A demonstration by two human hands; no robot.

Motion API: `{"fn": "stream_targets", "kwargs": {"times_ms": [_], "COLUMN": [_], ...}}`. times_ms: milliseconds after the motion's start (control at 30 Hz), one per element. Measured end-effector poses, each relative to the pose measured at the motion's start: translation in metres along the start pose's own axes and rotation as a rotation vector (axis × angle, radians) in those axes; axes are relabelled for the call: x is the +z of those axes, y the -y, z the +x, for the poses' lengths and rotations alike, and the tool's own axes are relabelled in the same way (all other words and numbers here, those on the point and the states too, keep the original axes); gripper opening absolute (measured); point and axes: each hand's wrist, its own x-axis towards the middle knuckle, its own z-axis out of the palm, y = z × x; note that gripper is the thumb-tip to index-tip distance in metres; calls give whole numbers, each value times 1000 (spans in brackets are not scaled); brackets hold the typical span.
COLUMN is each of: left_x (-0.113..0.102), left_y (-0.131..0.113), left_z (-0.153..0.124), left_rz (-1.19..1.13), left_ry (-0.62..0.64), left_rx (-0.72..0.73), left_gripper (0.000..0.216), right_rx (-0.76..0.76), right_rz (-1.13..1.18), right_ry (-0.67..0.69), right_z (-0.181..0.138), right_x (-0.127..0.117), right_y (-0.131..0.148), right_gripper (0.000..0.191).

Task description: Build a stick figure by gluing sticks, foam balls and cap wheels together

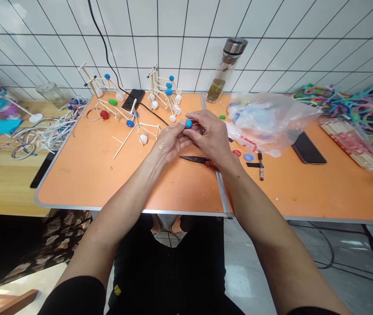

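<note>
A small blue piece [189,124], rounded like a bottle cap, is pinched where my two hands meet above the table. My left hand [170,142] has its thumb against the cap's near side, fingers curled beneath. From the other side, my right hand [212,133] closes its fingertips round the cap. A small dark bit [202,130] shows between the right fingers; its kind is unclear. Below the hands lies a dark pointed blade [193,159], its reddish handle partly behind my right wrist. Left of them stands a small wooden-stick frame [145,129] with a white cap at its foot.
Stick models with coloured caps [112,103] [165,89] stand at the back, near a phone [133,99]. A tea bottle [226,70], plastic bag [272,118], loose caps [248,157] and another phone [308,148] are to the right. Tangled cords [47,131] lie left.
</note>
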Motion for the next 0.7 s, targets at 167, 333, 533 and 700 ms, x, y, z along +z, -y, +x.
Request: {"fn": "stream_targets", "kwargs": {"times_ms": [167,333,533,700], "left_x": [1,0,-1,0], "left_y": [-1,1,2,1], "left_z": [-1,1,1,1], "left_rz": [11,8,36,35], "left_ry": [-5,-8,17,5], "left_rx": [-24,-23,5,-11], "left_gripper": [37,32,27,36], "right_rx": [0,-15,-5,8], "right_rz": [-25,-11,-28,-40], "right_ry": [2,10,22,32], "right_z": [0,0,-1,-1], "right_x": [-1,-1,0,0], "right_y": [2,2,3,5], "right_gripper": [18,19,21,19]}}
